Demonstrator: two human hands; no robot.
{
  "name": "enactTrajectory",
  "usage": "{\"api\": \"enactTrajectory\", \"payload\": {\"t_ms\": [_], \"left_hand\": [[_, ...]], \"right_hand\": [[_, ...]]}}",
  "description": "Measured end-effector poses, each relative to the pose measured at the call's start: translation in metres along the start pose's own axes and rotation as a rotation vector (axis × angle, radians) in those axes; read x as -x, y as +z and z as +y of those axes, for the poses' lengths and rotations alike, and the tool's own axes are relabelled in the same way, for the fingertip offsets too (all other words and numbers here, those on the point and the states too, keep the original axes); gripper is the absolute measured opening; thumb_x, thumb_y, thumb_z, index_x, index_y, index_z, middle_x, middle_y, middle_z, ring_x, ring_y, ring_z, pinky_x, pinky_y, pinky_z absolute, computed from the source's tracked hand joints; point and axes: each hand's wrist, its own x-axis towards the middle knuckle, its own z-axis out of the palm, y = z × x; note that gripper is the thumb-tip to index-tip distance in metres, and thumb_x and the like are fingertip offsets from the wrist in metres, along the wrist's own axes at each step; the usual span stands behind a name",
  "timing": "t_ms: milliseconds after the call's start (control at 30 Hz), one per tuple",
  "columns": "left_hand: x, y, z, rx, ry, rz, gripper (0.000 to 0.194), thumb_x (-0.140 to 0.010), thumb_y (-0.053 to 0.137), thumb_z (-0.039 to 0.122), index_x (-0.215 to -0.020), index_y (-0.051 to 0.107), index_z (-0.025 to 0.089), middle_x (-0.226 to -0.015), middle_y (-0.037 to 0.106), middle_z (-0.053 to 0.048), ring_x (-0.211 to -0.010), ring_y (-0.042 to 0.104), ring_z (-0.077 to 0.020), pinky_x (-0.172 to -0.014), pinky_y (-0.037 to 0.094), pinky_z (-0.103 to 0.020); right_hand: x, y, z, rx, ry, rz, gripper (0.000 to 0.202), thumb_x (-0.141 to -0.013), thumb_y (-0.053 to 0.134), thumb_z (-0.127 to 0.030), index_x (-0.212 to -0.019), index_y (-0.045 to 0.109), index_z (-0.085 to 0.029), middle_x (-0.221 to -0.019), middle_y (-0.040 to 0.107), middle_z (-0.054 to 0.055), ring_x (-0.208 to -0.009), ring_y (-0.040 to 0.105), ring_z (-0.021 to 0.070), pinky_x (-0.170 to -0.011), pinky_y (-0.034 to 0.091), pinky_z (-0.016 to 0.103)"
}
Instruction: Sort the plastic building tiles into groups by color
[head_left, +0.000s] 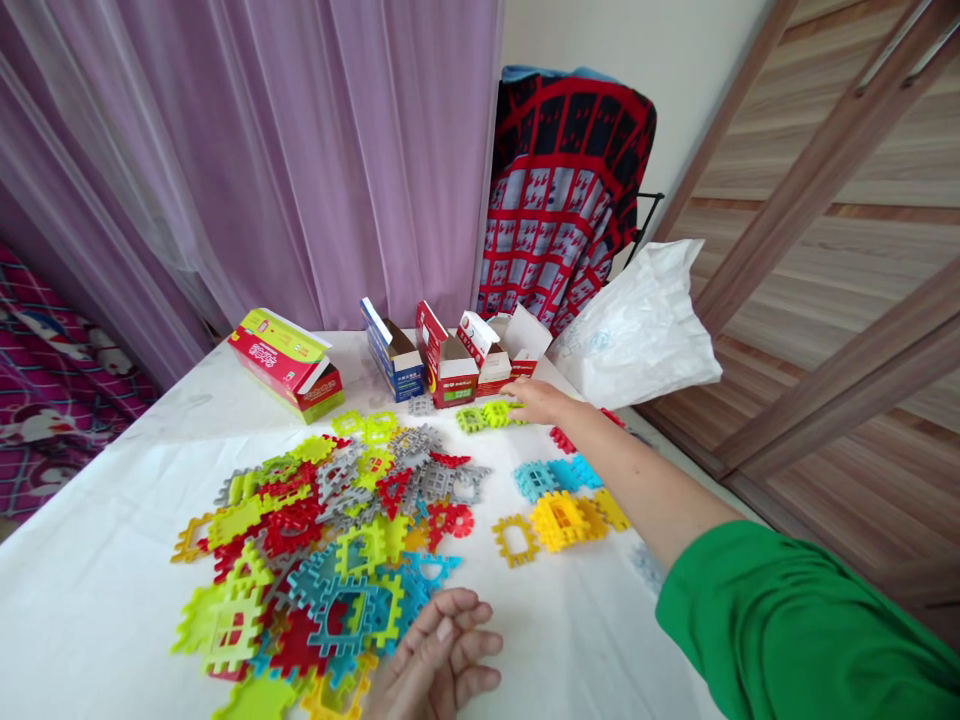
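My right hand [537, 400] reaches across to the far side of the table, its fingers apart at the row of lime-green interlocking building pieces [493, 412]. A bit of green shows by its fingertips; whether they touch it is hard to see. Near the front edge my left hand [442, 655] is half turned up, fingers loosely curled and apart, with nothing in it. Beside it lies a big mixed heap of interlocking pieces [300, 530] in green, red, grey, blue and yellow. Below my right forearm are grouped blue pieces [536, 481] and yellow pieces [561, 522].
Opened cartons stand along the back: a red-green box [289, 370], a blue box [394, 355], and red-white boxes [450, 365]. A white plastic bag [637, 330] rests at the back right. Red pieces [561, 440] lie partly behind my forearm. A white cloth covers the table [97, 560].
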Motion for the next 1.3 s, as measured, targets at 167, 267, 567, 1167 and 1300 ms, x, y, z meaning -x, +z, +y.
{"api": "enactTrajectory", "payload": {"t_ms": [167,267,567,1167,1300], "left_hand": [[0.001,0.002,0.001,-0.012,0.020,-0.010,0.031,-0.075,0.076,0.038,-0.101,0.070,0.021,-0.106,0.068,-0.009,-0.093,0.065,-0.0211,-0.078,0.051,-0.032],[0.002,0.004,0.001,-0.034,0.044,-0.025,0.032,-0.077,0.074,0.039,-0.102,0.069,0.020,-0.107,0.067,-0.009,-0.093,0.065,-0.0210,-0.078,0.051,-0.032],[0.008,0.008,0.006,-0.085,0.065,-0.142,0.028,-0.080,0.070,0.038,-0.097,0.068,0.016,-0.100,0.070,-0.010,-0.083,0.068,-0.0179,-0.061,0.052,-0.024],[0.044,0.012,0.021,-0.566,0.388,0.110,0.035,-0.068,0.076,0.049,-0.071,0.062,0.017,-0.067,0.065,-0.002,-0.056,0.061,-0.0125,-0.048,0.047,-0.021],[0.063,-0.010,0.026,-1.136,0.934,0.532,0.024,-0.077,0.067,0.044,-0.072,0.065,0.021,-0.066,0.065,-0.002,-0.061,0.059,-0.0143,-0.061,0.049,-0.026]], "right_hand": [[0.034,-0.003,-0.022,-0.117,0.000,0.144,0.034,-0.084,0.059,-0.021,-0.118,0.064,-0.020,-0.115,0.064,0.008,-0.098,0.063,0.0200,-0.088,0.046,0.030],[0.067,-0.005,-0.046,-0.191,-0.070,0.238,0.026,-0.085,0.057,-0.020,-0.110,0.067,-0.020,-0.113,0.065,0.008,-0.103,0.061,0.0207,-0.092,0.045,0.032],[0.159,0.020,-0.169,-0.720,0.127,0.686,0.025,-0.091,0.046,-0.034,-0.093,0.070,-0.025,-0.085,0.071,0.006,-0.075,0.067,0.0189,-0.069,0.054,0.030],[0.174,0.079,-0.204,-0.964,0.211,0.487,0.030,-0.084,0.045,-0.039,-0.090,0.070,-0.024,-0.069,0.071,0.003,-0.063,0.067,0.0192,-0.064,0.053,0.029],[0.171,0.082,-0.204,-0.910,0.189,0.446,0.027,-0.083,0.046,-0.032,-0.090,0.071,-0.025,-0.078,0.074,0.002,-0.069,0.068,0.0188,-0.065,0.052,0.027]]}}
